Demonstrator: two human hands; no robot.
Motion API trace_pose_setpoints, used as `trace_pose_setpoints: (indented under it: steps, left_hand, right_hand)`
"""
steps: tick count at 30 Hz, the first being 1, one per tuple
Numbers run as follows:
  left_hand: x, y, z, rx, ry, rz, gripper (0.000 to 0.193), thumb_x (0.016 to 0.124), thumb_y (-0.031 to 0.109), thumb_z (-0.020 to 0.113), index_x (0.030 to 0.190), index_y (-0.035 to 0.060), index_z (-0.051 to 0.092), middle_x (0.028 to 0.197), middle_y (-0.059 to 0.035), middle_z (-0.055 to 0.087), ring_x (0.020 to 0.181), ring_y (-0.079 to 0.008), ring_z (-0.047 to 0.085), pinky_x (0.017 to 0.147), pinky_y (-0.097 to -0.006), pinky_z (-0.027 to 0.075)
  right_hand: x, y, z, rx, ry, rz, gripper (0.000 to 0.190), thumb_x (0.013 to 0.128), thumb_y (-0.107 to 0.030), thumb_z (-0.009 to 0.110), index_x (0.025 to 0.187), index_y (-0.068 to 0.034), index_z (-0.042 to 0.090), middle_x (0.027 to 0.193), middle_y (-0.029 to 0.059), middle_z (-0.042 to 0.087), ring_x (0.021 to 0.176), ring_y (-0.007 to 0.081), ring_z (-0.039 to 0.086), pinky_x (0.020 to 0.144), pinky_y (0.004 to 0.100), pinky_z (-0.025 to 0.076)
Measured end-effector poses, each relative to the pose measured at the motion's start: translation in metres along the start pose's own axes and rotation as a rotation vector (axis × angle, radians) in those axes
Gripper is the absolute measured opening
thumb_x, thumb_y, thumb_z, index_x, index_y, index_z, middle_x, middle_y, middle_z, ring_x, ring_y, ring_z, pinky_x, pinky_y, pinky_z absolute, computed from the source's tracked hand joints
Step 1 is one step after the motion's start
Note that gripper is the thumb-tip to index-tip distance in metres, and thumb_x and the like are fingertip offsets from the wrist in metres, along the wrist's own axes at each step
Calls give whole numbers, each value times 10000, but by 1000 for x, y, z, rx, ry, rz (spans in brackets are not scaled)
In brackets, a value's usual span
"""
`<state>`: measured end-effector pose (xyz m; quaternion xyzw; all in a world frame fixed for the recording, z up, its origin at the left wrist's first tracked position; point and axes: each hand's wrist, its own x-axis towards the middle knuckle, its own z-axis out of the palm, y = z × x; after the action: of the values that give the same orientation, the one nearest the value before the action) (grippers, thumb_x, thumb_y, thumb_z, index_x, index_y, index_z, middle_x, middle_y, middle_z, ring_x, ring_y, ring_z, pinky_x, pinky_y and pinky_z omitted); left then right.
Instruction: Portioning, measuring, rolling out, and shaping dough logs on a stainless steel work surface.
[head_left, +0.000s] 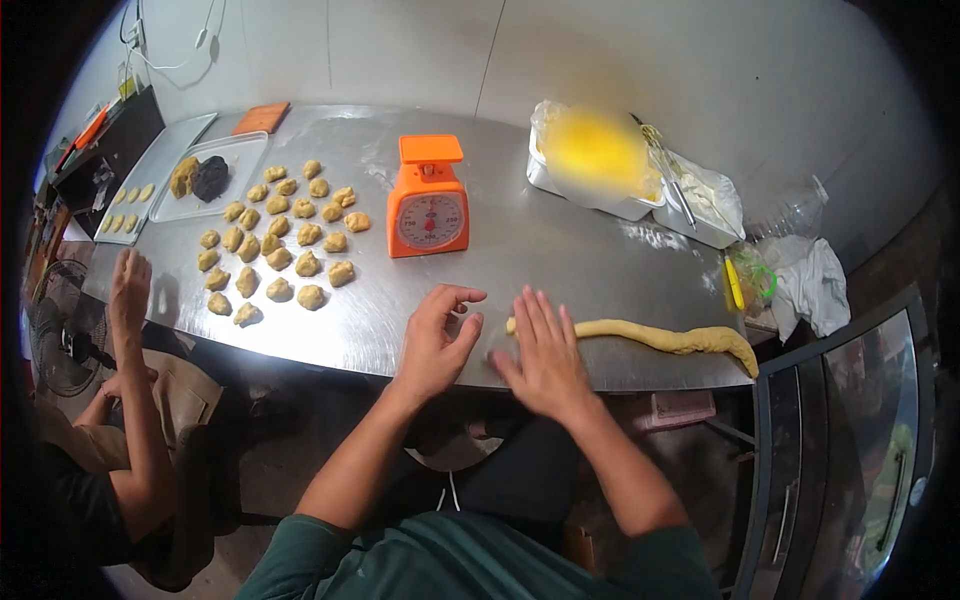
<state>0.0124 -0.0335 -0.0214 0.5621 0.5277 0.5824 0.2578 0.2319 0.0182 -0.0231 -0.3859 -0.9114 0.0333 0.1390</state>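
Observation:
My right hand (544, 352) lies flat, palm down, on the left end of a long rope of yellow dough (660, 335). The rope runs right along the near edge of the steel table (540, 251) and bends down at its far end. Left of it, my left hand (441, 341) is held over the table with fingers curled apart, holding nothing. Behind my hands stands an orange kitchen scale (429, 202) with a bare platform. Several rough lumps of dough (278, 258) sit in loose rows to the left of the scale.
A clear tray (251, 161) holds yellow and dark lumps; a metal tray (180, 142) with small pale pieces lies beyond. White tubs (544, 174), a yellow-handled tool (733, 283) and plastic bags (810, 285) are at right. A co-worker's hand (130, 281) is at the left table edge.

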Motion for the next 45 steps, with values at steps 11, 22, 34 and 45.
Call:
trace_pose_setpoints:
  steps: [11, 22, 34, 45]
  left_hand:
    - [0, -6, 1, 29, -7, 85, 265, 1035, 66, 751, 1297, 31, 750, 1174, -75, 709, 1023, -184, 660, 948, -326, 543]
    - [0, -1, 5, 9, 15, -63, 244, 1013, 99, 754, 1245, 22, 759, 1124, -136, 719, 994, -276, 683, 910, -379, 565]
    - [-4, 12, 31, 593, -360, 269, 644, 1041, 428, 783, 1536, 48, 626, 1587, -163, 612, 1521, -383, 519, 1292, -516, 380]
    - [20, 19, 50, 296, -428, 81, 320, 1023, 191, 827, 1283, 22, 750, 1198, -139, 802, 1161, -298, 759, 1017, -427, 580]
  right_hand:
    - [23, 0, 7, 34, -53, 147, 893, 1187, -624, 392, 1723, 90, 377, 1815, 305, 349, 1714, 421, 307, 1405, 615, 124]
    - [125, 63, 38, 13, 109, 266, 857, 1195, -614, 345, 1716, 65, 411, 1820, 264, 368, 1728, 388, 280, 1420, 593, 87]
    - [-66, 80, -57, 152, 201, 110, 613, 1002, -196, 775, 1582, -84, 612, 1706, 180, 536, 1629, 437, 439, 1370, 612, 271]
    - [-27, 59, -32, 289, 233, -84, 393, 1001, -192, 812, 1362, -77, 707, 1218, 135, 759, 1229, 394, 698, 1229, 553, 463]
